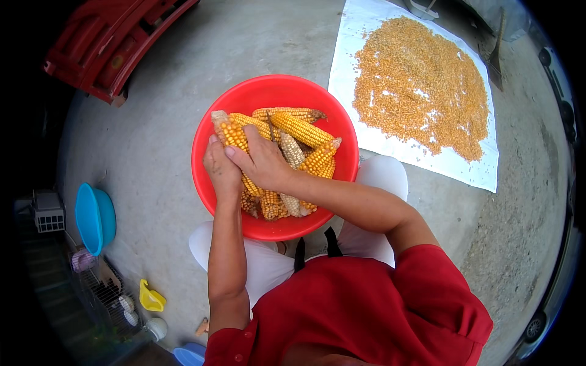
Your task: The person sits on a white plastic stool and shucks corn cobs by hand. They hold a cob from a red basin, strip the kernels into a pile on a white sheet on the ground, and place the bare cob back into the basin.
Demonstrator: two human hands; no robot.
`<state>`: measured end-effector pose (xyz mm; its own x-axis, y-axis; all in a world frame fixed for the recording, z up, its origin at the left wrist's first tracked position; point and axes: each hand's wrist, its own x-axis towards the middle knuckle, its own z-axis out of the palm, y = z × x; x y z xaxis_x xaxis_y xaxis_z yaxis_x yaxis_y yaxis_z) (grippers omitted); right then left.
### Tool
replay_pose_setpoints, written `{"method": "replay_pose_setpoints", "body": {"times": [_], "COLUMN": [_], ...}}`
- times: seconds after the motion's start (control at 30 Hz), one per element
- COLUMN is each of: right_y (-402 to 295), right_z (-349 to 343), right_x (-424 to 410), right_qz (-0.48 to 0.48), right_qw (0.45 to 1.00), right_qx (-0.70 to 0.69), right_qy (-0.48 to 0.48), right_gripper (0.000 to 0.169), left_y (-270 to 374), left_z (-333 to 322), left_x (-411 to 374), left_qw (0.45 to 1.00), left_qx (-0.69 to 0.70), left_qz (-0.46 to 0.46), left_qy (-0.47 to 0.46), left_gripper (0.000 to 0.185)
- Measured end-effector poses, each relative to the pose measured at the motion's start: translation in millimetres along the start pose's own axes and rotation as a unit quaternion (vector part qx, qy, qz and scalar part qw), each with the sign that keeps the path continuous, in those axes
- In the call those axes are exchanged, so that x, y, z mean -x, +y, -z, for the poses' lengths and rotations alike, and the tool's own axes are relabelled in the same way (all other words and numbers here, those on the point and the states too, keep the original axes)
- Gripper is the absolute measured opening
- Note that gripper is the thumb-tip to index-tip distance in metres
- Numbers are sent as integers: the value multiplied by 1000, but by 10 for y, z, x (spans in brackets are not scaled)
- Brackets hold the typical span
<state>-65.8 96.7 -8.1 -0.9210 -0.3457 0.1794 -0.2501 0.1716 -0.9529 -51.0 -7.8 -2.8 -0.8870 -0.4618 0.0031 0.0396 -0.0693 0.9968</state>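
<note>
A red plastic basin (279, 231) in front of me holds several ears of dried yellow corn (302, 129) and a paler, whitish cob (291, 148). Over its left part, my left hand (223, 169) grips an ear of corn (232, 133) that tilts up to the left, its bare whitish end beyond my fingers. My right hand (263, 160) lies on the same ear from the right, thumb along the kernels. A thin dark stick-like piece (270, 126) stands among the ears by my right fingers. The undersides of both hands are hidden.
Loose corn kernels (421, 87) cover much of a white sheet (341, 91) at the upper right, with a broom (496, 59) beyond. A red slatted wooden object (114, 50) stands upper left. At left are a blue basin (104, 219), a yellow plastic scoop (151, 297) and a wire rack (107, 293).
</note>
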Motion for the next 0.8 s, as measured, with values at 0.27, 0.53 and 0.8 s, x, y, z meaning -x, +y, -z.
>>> {"method": "replay_pose_setpoints", "body": {"times": [0.27, 0.53, 0.8], "right_y": [-35, -55, 46], "right_z": [127, 223, 191], "right_x": [-184, -306, -309], "right_qz": [13, -53, -45], "right_qw": [996, 971, 973], "right_qx": [-57, -210, -203], "right_qy": [63, 96, 102], "right_gripper": [39, 33, 32], "left_y": [-18, -174, -185], "left_z": [-107, -213, -227], "left_x": [73, 163, 169], "left_qw": [997, 986, 987], "left_qx": [-22, 44, -57], "left_qz": [44, -10, -78], "left_qy": [-65, -160, -132], "left_gripper": [40, 50, 46]}}
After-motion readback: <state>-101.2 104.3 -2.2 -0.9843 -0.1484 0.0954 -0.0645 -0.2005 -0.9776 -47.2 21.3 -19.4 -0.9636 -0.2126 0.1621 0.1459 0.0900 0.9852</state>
